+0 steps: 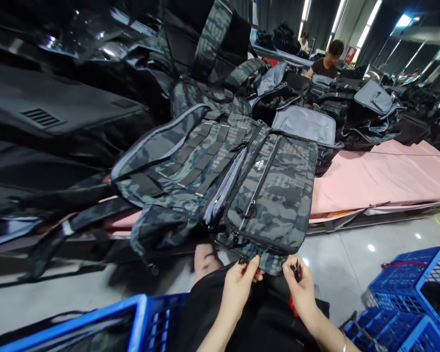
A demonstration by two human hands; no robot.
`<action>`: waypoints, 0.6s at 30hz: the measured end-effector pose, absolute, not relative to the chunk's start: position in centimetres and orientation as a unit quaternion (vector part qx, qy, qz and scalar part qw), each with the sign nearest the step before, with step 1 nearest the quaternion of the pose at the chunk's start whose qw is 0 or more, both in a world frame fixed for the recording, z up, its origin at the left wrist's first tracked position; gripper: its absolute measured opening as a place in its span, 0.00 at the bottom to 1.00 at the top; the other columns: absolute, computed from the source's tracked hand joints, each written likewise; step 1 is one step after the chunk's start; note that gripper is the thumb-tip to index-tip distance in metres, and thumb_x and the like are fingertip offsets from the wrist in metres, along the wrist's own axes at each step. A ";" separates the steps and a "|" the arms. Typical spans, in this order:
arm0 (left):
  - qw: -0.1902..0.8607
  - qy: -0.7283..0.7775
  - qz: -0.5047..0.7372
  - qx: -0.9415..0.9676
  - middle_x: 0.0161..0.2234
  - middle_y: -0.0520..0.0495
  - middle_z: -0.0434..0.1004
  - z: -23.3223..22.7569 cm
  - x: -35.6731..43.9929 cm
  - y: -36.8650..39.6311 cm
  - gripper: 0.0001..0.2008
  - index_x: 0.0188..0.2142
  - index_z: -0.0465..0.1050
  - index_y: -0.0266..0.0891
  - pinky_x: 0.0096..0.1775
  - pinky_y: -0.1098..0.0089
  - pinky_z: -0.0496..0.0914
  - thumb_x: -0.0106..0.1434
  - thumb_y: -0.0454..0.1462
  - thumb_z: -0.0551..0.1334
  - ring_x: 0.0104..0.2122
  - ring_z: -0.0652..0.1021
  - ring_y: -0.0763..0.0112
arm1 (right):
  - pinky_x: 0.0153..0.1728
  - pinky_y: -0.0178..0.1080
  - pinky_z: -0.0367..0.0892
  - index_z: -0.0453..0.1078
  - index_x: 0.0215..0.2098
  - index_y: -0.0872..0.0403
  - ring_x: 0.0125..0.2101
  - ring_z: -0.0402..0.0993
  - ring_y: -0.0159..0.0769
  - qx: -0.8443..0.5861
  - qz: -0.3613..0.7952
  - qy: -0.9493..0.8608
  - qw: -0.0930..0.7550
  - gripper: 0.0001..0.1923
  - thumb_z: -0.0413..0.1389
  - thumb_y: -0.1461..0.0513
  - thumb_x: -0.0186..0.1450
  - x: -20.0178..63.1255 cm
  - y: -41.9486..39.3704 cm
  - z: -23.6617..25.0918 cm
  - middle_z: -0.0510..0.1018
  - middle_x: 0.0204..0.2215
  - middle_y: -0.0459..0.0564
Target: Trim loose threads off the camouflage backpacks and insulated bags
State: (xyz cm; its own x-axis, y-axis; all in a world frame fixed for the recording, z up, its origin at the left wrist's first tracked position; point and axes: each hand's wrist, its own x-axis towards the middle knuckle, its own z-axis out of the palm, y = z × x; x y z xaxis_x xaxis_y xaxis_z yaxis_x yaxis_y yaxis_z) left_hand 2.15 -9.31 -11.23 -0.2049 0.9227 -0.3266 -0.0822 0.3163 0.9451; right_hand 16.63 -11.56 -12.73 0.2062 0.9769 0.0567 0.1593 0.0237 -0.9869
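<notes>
A camouflage backpack [275,186] lies across the bench in front of me, its front panel folded toward the right and its webbing-strapped part spread at the left. With thumb and fingers closed, my left hand [242,278] pinches the bag's lower edge; a small black piece shows at the fingertips. My right hand [301,281] is closed at the same edge, a little to the right. A small dark object [298,270], perhaps a snipping tool, sticks out between its fingers. Something red [292,304] shows below that hand; whether it belongs to the object is unclear.
The bench has a pink cover [381,176]. More backpacks [304,122] are heaped behind, and dark bags [51,107] are piled at the left. Blue crates [143,313] stand at the lower left and the lower right [399,278]. A co-worker [324,66] is farther back.
</notes>
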 end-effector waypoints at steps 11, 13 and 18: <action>0.529 0.608 0.499 0.319 0.16 0.49 0.73 -11.7 2.1 -10.2 0.21 0.20 0.69 0.37 0.24 0.68 0.69 0.48 0.53 0.63 0.18 0.73 0.68 | 0.41 0.40 0.68 0.58 0.52 0.53 0.40 0.70 0.36 -0.566 0.230 -0.657 0.442 0.17 0.51 0.62 0.65 19.7 -12.5 -11.2 0.70 0.42 0.53; 0.526 0.607 0.506 0.313 0.16 0.49 0.73 -11.6 2.0 -10.4 0.20 0.20 0.69 0.37 0.23 0.69 0.68 0.49 0.53 0.63 0.17 0.72 0.69 | 0.39 0.38 0.70 0.57 0.54 0.53 0.40 0.71 0.36 -0.566 0.195 -0.663 0.450 0.18 0.49 0.64 0.66 20.2 -12.9 -10.9 0.71 0.42 0.54; 0.524 0.603 0.513 0.313 0.15 0.51 0.71 -11.2 2.0 -10.9 0.19 0.20 0.68 0.37 0.22 0.71 0.67 0.50 0.51 0.63 0.16 0.70 0.73 | 0.35 0.36 0.71 0.64 0.51 0.50 0.37 0.71 0.34 -0.483 0.103 -0.750 0.440 0.17 0.52 0.68 0.64 20.6 -12.7 -9.4 0.70 0.38 0.51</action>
State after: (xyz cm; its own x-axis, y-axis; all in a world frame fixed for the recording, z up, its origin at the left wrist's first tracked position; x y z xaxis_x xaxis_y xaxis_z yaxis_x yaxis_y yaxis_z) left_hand 2.04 -10.86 -11.19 -0.2546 0.9154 -0.3117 -0.1605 0.2779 0.9471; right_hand 20.64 -12.69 -9.37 -0.1462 0.8145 0.5615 0.6335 0.5130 -0.5792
